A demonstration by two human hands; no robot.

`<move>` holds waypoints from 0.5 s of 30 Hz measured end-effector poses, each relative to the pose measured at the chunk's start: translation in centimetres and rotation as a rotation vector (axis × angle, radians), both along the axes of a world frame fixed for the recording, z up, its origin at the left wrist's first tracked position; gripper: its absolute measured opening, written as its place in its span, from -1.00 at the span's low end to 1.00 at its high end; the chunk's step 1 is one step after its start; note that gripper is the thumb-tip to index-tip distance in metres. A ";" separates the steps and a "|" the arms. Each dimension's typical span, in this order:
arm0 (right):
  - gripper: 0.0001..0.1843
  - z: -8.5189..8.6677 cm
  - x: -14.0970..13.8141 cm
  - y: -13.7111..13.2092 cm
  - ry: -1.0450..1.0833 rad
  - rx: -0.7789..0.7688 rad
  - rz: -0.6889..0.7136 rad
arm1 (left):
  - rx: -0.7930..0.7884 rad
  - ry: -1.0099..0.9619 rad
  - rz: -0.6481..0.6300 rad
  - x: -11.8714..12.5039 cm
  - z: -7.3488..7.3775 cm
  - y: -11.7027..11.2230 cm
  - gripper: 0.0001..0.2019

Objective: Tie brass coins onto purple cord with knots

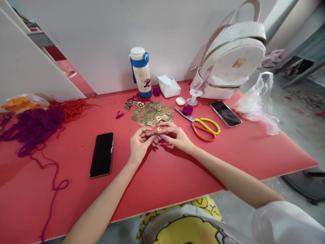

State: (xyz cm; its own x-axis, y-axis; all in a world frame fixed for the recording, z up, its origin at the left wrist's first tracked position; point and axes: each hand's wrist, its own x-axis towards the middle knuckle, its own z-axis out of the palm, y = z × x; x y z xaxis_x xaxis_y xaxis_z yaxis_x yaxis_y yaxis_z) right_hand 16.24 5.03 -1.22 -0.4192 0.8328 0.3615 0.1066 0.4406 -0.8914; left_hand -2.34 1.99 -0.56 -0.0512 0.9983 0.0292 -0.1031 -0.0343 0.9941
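Observation:
My left hand (pixel 139 144) and my right hand (pixel 174 135) meet over the red table (pixel 162 176), fingertips pinched together on a small brass coin and a strand of purple thread (pixel 165 142). Just beyond the fingers lies a pile of brass coins (pixel 152 114) with holes in them. Both hands are closed in a pinch. A black phone (pixel 102 154) lies left of my left hand. Scissors with yellow and orange handles (pixel 201 127) lie right of my right hand.
A tangle of purple yarn (pixel 33 127) and red yarn (pixel 73 108) lies at the left. At the back stand a blue-and-white bottle (pixel 141 72), tissue pack (pixel 169 86), white spool (pixel 194 96) and white backpack (pixel 232 61). A second phone (pixel 225 113) and plastic bag (pixel 256 101) lie at the right.

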 end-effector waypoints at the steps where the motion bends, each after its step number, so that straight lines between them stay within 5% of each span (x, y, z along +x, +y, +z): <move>1: -0.78 -0.1 -0.1 0.0 0.006 -0.021 0.003 | 0.003 0.007 0.000 0.0 0.1 0.0 -0.72; 15: -0.89 -0.8 -0.9 -0.4 0.035 -0.083 -0.114 | -0.014 0.100 -0.098 0.6 0.1 -0.6 -0.70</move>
State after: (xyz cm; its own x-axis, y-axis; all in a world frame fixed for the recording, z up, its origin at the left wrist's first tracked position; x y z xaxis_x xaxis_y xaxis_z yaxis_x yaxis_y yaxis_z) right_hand 15.37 4.64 -2.01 -0.3085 0.9019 0.3024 0.1201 0.3523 -0.9281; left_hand -1.75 1.40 -0.49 0.0486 0.9987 0.0151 -0.0059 -0.0148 0.9999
